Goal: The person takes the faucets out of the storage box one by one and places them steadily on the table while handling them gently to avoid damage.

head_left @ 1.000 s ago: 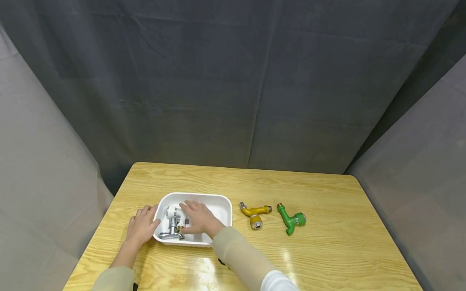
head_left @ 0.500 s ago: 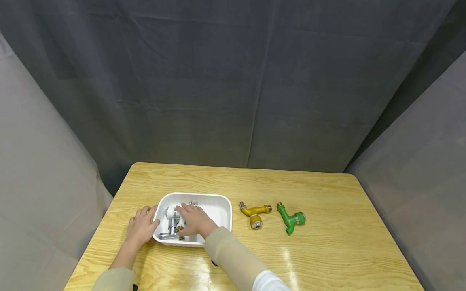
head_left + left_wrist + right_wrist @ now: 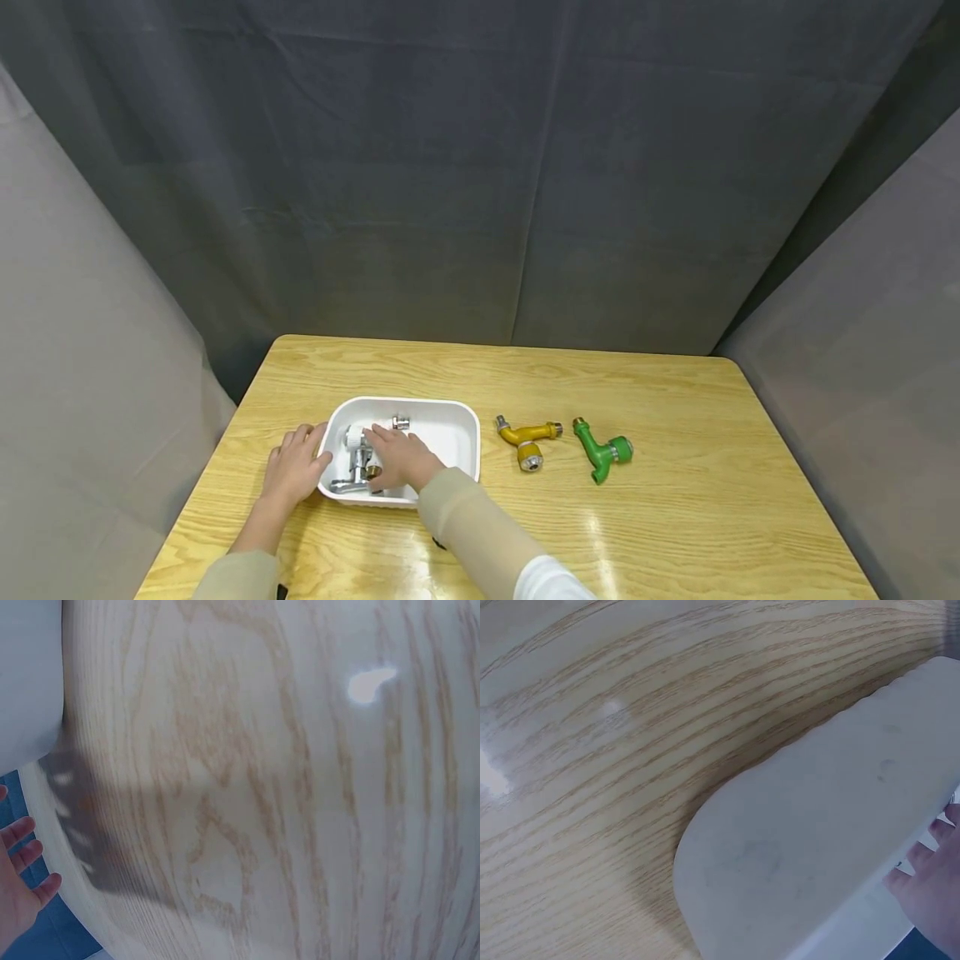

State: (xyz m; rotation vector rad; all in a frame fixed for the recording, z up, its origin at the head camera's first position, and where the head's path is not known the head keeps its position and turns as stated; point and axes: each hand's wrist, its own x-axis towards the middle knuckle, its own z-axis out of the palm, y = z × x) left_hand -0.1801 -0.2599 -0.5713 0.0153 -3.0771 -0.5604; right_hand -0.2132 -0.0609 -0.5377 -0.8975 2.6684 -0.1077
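A white tray (image 3: 453,437) stands on the table's left side. My left hand (image 3: 292,471) rests against its left rim, thumb at the edge. My right hand (image 3: 403,460) is inside the tray, fingers spread over a white tap (image 3: 356,436) that it partly hides; contact there is hard to make out. Beside that tap lies a chrome tap (image 3: 348,487) with its lever toward the front wall. A metal threaded end (image 3: 401,422) shows behind my right hand. In the right wrist view, the tray wall hides what lies under the fingertips (image 3: 900,879).
Right of the tray, a yellow tap (image 3: 525,434) and a green tap (image 3: 600,454) lie on the wooden table (image 3: 675,500). A dark curtain (image 3: 450,208) hangs behind the table, with grey cloth at both sides.
My right hand has shifted slightly left in the tray, uncovering the metal threaded end behind it. The left hand and the taps show no clear movement.
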